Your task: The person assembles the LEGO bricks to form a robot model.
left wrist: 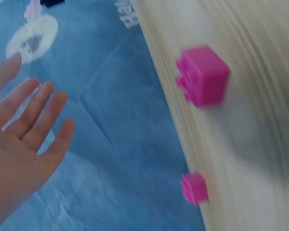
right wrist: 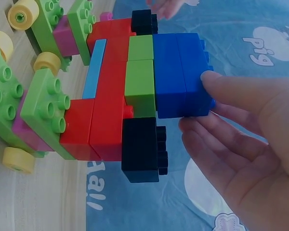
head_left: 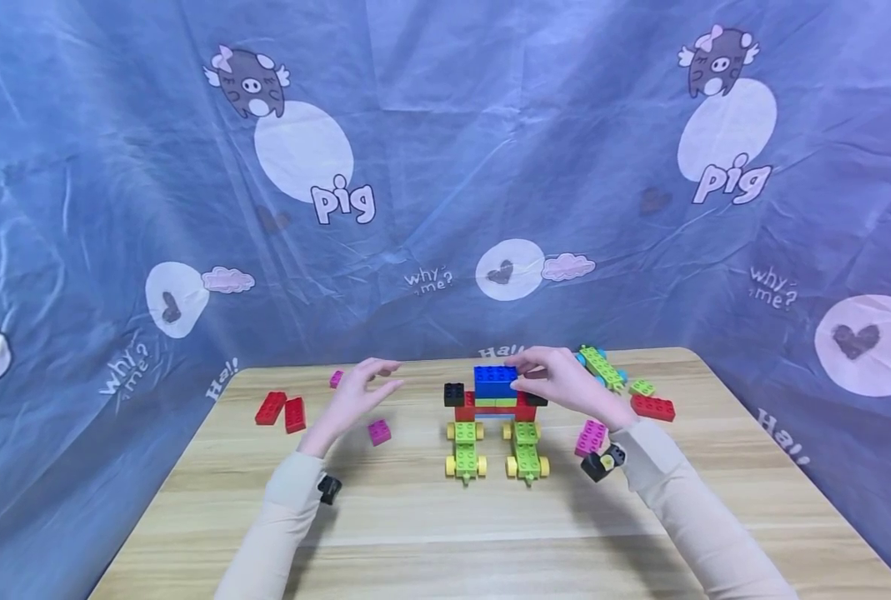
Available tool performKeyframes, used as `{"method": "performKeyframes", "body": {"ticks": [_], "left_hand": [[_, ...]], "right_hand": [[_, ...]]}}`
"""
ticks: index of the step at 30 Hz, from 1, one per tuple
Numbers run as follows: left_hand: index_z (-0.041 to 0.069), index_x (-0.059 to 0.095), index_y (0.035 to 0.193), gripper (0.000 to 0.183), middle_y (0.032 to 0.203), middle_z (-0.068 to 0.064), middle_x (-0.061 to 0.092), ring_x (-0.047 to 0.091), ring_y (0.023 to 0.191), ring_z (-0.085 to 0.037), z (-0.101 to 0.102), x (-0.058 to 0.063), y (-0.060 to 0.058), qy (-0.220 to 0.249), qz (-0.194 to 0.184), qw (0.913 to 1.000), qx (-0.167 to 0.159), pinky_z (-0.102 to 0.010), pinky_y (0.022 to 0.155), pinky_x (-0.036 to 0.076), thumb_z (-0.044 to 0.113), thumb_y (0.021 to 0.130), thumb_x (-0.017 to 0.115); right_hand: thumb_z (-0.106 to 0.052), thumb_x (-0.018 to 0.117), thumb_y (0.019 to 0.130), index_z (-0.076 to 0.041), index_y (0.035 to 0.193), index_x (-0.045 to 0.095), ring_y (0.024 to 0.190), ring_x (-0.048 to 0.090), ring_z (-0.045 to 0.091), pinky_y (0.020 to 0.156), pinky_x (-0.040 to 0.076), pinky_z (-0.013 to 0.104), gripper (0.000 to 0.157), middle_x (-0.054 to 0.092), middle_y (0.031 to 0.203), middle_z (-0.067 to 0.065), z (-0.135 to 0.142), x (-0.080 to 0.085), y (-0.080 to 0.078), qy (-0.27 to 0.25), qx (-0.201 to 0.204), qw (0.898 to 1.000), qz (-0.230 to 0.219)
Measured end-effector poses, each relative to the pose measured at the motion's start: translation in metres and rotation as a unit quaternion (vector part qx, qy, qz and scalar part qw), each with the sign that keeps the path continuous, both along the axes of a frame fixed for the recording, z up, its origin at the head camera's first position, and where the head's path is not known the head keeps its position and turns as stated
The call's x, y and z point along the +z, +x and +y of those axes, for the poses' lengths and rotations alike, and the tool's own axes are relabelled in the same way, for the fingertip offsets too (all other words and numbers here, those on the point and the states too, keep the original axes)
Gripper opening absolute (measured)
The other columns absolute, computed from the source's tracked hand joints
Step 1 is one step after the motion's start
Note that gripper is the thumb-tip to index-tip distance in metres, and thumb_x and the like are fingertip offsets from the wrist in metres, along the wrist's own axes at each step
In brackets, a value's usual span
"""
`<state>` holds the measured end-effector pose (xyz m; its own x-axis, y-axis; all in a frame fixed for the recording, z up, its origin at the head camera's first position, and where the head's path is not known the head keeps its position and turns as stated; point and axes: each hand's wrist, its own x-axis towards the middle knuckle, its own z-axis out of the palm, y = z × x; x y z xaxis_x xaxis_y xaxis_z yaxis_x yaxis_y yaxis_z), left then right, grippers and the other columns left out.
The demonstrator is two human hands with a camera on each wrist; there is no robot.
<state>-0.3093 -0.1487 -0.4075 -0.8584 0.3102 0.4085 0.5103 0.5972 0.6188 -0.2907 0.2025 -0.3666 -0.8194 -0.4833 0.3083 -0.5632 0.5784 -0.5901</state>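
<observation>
A toy-brick build stands in the middle of the table, with yellow-wheeled green car bases (head_left: 466,457) below red bricks (right wrist: 108,91). Two black bricks (right wrist: 140,149) sit at its sides, and light green bricks (right wrist: 140,86) lie under the blue bricks (head_left: 495,385) on top. My right hand (head_left: 565,382) pinches the blue bricks between thumb and fingers, as the right wrist view shows. Left of the build, my left hand (head_left: 351,400) hovers above the table with fingers spread and nothing in them. Nearest to it is a magenta brick (head_left: 379,432).
Two red bricks (head_left: 286,412) lie at the left. Another magenta brick (left wrist: 195,188) is near the table's back edge. On the right are a blue-wheeled green car base (head_left: 601,367), a small green brick (head_left: 643,387), a red brick (head_left: 653,407) and a magenta brick (head_left: 590,437).
</observation>
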Motion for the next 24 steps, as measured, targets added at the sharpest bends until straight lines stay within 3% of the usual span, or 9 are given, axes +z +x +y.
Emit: {"method": "performKeyframes", "body": {"ticks": [6,13,18,24], "left_hand": [[0.005,0.062,0.118,0.038,0.116,-0.015,0.065,0.061,0.104,-0.031,-0.035,-0.004,0.001,-0.017,-0.009,0.9974,0.07,-0.047,0.093,0.05,0.024,0.086,0.068],[-0.005,0.06,0.117,0.043,0.116,-0.025,0.063,0.058,0.109,-0.04,-0.074,-0.013,0.001,-0.099,0.015,0.9837,0.149,-0.052,0.095,0.045,0.024,0.087,0.065],[-0.008,0.06,0.116,0.043,0.113,-0.028,0.062,0.058,0.104,-0.043,-0.097,-0.024,0.003,-0.143,0.01,0.9741,0.175,-0.053,0.093,0.045,0.022,0.085,0.065],[-0.009,0.063,0.109,0.04,0.108,-0.029,0.064,0.057,0.104,-0.046,-0.112,-0.036,0.004,-0.186,0.006,0.9669,0.175,-0.054,0.091,0.046,0.021,0.083,0.067]], "right_hand": [[-0.017,0.068,0.085,-0.007,0.114,0.065,0.097,0.067,0.019,0.081,0.057,0.027,0.031,0.069,0.11,0.008,0.001,-0.001,0.001,-0.002,-0.002,1.0,0.006],[-0.018,0.068,0.085,-0.008,0.114,0.065,0.096,0.067,0.018,0.081,0.057,0.026,0.03,0.069,0.109,0.008,0.002,0.0,0.001,-0.003,-0.01,1.0,0.005],[-0.018,0.068,0.085,-0.007,0.114,0.065,0.096,0.067,0.019,0.082,0.057,0.028,0.031,0.069,0.109,0.008,0.002,0.0,0.002,-0.003,-0.006,1.0,0.011],[-0.017,0.068,0.086,-0.007,0.115,0.065,0.095,0.067,0.019,0.081,0.057,0.028,0.031,0.069,0.109,0.008,0.002,-0.001,0.002,-0.004,-0.005,1.0,0.012]]}}
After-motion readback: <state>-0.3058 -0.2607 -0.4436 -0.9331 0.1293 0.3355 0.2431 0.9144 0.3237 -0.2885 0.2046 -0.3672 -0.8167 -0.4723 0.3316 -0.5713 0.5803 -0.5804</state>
